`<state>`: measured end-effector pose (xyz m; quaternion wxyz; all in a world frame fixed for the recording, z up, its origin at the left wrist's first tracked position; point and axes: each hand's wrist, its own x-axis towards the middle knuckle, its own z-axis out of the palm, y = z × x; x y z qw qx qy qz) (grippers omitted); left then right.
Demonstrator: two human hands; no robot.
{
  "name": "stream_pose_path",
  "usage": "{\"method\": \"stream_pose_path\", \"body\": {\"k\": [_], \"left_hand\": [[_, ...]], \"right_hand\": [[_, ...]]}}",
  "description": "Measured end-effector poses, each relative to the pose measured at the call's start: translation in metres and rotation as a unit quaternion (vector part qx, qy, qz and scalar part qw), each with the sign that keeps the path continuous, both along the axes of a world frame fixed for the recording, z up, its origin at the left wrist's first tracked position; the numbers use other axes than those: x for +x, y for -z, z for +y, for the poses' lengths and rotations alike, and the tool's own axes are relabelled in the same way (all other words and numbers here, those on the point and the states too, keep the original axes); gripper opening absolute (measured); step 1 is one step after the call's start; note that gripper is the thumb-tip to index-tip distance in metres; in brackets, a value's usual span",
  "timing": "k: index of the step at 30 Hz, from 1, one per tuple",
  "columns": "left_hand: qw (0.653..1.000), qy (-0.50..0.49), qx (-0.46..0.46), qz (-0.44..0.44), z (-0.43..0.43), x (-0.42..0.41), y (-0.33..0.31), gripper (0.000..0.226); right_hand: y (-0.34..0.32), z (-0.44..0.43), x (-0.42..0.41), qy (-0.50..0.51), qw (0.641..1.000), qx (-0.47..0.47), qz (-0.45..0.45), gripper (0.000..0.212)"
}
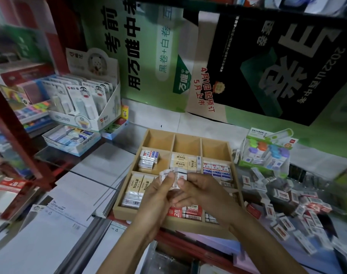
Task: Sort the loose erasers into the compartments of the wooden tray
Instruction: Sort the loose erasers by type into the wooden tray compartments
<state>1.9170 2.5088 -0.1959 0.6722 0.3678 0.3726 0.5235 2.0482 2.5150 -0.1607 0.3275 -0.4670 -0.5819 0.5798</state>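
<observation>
The wooden tray sits in the middle, split into a three-by-three grid of compartments. Its back row holds nothing; the middle and front rows hold stacked erasers in white, cream and red-and-white sleeves. Above the tray's front half, my left hand and my right hand meet and together pinch a small white wrapped eraser with crinkled clear wrap. A heap of loose erasers in red-and-white sleeves lies to the right of the tray.
A green display box of colourful sharpeners or erasers stands right behind the heap. White paper stacks lie left of the tray. Display boxes of correction tape and erasers stand back left. Posters cover the back wall.
</observation>
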Motion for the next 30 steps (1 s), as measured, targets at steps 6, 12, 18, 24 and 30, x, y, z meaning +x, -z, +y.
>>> {"method": "stream_pose_path", "body": {"k": [6, 12, 18, 24, 30], "left_hand": [[0.99, -0.108, 0.026, 0.09, -0.001, -0.001, 0.0, 0.027], [0.969, -0.18, 0.027, 0.168, 0.0, -0.01, 0.004, 0.014], [0.995, -0.059, -0.047, 0.073, 0.008, -0.018, -0.001, 0.029], [0.973, -0.125, -0.17, -0.09, 0.013, -0.018, -0.01, 0.01], [0.973, -0.145, -0.165, -0.074, 0.015, -0.022, -0.019, 0.019]], "right_hand": [[0.005, 0.001, -0.014, 0.03, 0.994, -0.061, 0.081, 0.021], [0.012, 0.001, -0.021, 0.064, 0.998, 0.0, 0.001, 0.018], [0.009, 0.008, -0.009, 0.059, 0.998, -0.002, 0.006, 0.011], [0.003, 0.04, 0.021, 0.105, 0.991, 0.051, -0.069, 0.014], [0.026, 0.07, 0.007, 0.043, 0.94, 0.175, -0.289, 0.012]]}}
